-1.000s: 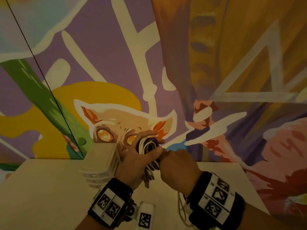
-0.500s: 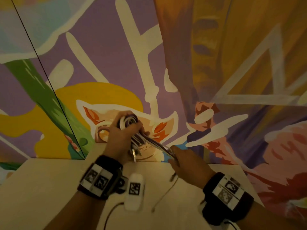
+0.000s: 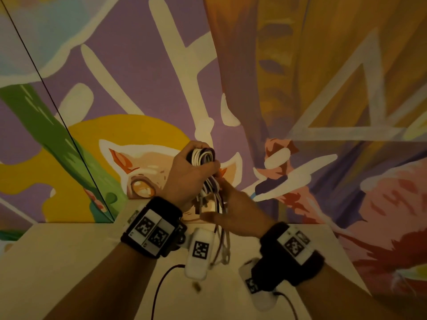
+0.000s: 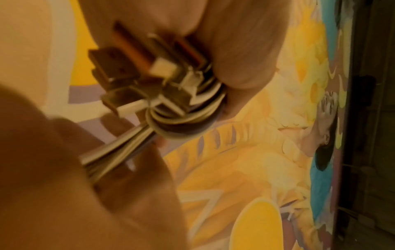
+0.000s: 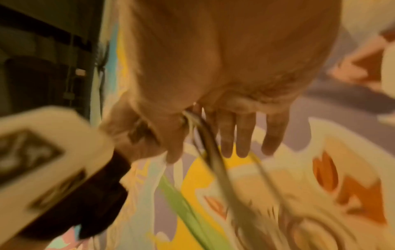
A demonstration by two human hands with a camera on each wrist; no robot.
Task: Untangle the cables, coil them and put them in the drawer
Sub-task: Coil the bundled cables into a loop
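Note:
A bundle of white and dark cables (image 3: pixel 202 157) is wound into a coil that my left hand (image 3: pixel 191 174) grips from the side, held up in front of the painted wall. In the left wrist view the coil (image 4: pixel 188 121) shows several USB plugs (image 4: pixel 149 74) sticking out beside my fingers. Loose strands (image 3: pixel 219 227) hang from the coil down to the table. My right hand (image 3: pixel 231 204) is just below the coil, fingers (image 5: pixel 241 140) straight, with the strands (image 5: pixel 209 143) running between them.
A pale table (image 3: pixel 57 262) lies below, against a colourful mural wall (image 3: pixel 138 88). A pale drawer unit (image 3: pixel 121 215) is mostly hidden behind my left wrist. Thin dark wires (image 3: pixel 159 287) from the wrist cameras trail over the table.
My left hand has lifted the coil higher. My right hand, which had pulled the strands out to the right, has come back in under the coil, and the strands now hang slack.

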